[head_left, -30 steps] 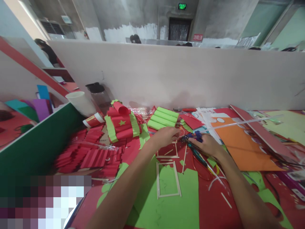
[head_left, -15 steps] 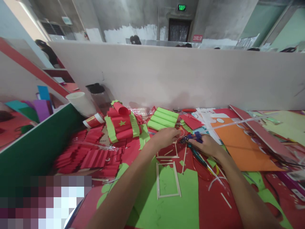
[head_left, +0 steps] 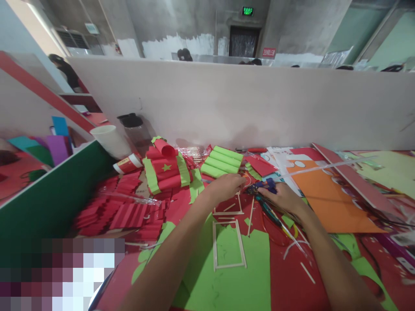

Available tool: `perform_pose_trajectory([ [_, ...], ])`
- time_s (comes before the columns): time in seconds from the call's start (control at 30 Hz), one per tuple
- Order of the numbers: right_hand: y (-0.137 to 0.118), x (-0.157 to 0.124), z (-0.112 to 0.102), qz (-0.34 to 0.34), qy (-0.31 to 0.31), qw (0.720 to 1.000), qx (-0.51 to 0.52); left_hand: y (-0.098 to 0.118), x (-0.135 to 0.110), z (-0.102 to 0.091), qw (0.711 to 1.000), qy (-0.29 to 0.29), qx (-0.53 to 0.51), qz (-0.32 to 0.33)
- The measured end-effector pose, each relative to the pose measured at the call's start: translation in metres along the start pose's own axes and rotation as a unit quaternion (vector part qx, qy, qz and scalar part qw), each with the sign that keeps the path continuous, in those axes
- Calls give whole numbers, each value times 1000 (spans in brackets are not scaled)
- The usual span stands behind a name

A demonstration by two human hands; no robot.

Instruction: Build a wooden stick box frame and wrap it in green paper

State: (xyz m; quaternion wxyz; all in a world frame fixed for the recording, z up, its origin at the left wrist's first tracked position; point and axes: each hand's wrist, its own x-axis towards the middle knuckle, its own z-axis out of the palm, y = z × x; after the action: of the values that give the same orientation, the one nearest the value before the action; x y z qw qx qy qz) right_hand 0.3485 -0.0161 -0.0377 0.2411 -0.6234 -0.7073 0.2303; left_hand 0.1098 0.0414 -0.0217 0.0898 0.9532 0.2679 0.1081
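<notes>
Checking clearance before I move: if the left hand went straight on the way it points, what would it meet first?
The left hand would probably meet the blue tool in the right hand, whose dark head lies just ahead; the gap in depth is unclear.

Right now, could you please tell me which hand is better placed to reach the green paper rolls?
Probably the left hand: it is nearer the green paper rolls, while the right hand holds a blue tool. Whether the left holds anything is unclear.
</notes>
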Motion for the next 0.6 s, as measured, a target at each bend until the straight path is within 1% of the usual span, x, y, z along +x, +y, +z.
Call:
perform_pose_trajectory([
  [0.43, -3, 1, -1, 8, -11, 1000, -15, 4, -1, -2, 1000, 2, 1, -6],
  [0.53, -3, 1, -1, 14, -10, 999, -30, 4, -2, 0, 999, 12, -22, -20],
  [0.6, -3, 1, -1, 15, -10, 999, -35, 2, -2, 2, 998, 17, -31, -42],
])
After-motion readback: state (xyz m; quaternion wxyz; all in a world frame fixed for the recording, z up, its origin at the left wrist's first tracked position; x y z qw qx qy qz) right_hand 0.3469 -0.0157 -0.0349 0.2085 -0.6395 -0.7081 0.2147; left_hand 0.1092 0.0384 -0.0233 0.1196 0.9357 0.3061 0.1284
